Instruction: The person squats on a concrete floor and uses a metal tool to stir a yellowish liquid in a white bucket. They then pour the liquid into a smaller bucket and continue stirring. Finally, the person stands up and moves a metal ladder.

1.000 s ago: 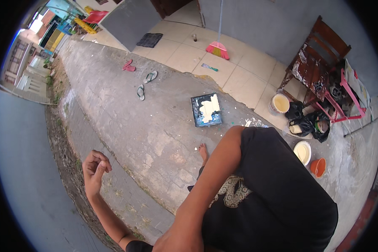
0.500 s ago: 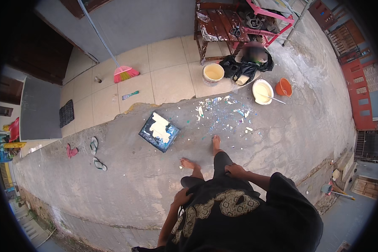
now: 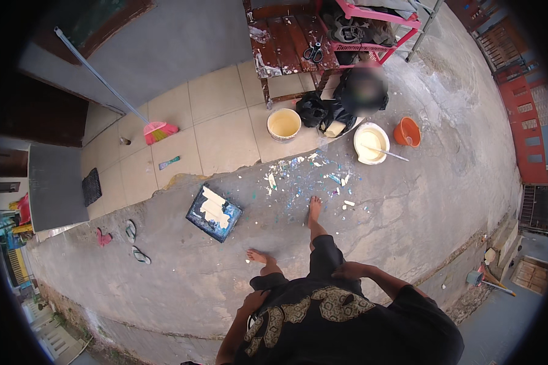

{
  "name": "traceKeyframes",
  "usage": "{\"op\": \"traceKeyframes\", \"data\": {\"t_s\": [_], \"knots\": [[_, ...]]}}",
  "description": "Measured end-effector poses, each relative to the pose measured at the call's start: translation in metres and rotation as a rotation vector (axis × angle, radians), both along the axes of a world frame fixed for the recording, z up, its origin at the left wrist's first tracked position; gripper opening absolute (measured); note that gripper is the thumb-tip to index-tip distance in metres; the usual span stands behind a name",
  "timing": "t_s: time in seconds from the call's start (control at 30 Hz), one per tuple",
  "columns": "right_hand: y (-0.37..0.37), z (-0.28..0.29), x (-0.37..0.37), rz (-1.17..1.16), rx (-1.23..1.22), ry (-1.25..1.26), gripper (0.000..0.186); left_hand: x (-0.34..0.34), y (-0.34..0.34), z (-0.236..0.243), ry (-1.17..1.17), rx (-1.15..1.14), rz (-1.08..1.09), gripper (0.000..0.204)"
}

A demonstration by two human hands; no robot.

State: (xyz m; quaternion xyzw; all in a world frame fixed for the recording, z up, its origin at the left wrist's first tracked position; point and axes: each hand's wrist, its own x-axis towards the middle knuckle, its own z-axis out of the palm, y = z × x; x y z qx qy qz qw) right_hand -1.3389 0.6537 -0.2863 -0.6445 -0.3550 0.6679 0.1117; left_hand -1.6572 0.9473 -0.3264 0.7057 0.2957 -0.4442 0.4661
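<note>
My left hand [image 3: 256,300] is at the side of my left thigh, its fingers closed on the dark shorts [image 3: 327,255]. Over the upper right thigh, my right hand [image 3: 349,271] has its fingers curled into the cloth of the same shorts. Neither hand holds a tool. Ahead of my bare feet lies a dark, paint-stained tray [image 3: 195,216] with a cream-coloured layer on part of it. Blue, white and cream flakes [image 3: 298,173] litter the concrete in front of my right foot [image 3: 315,208].
Farther right stand a cream bucket [image 3: 284,125], a white basin [image 3: 360,139] with a stick in it, and an orange bucket [image 3: 407,132]. Scissors [image 3: 313,52] lie on a wooden bench [image 3: 280,45]. A pink broom [image 3: 159,131] leans by the wall; sandals [image 3: 141,255] lie left.
The view has turned, so the tray and buckets appear farther left and lower. My right foot has stepped forward toward the flakes. Both hands stay at the shorts.
</note>
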Motion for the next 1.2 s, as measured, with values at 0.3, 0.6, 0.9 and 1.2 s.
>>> {"op": "traceKeyframes", "data": {"t_s": [0.3,0.6,0.9,1.2], "knots": [[0.016,-0.003,0.160,-0.158,-0.459,0.084,0.052,0.162,0.007,0.043,0.149,-0.181,-0.027,0.065],[0.080,-0.086,0.270,-0.767,-0.221,-0.394,0.035,0.246,0.046,-0.030,0.008,-0.251,0.416,0.052],[0.062,-0.153,0.281,-0.838,-0.082,-0.262,0.025,0.385,0.105,-0.164,-0.093,-0.054,0.783,0.045],[-0.165,-0.226,0.320,-0.777,-0.145,-0.259,0.035,0.515,0.083,-0.182,-0.213,0.220,0.823,0.043]]}}
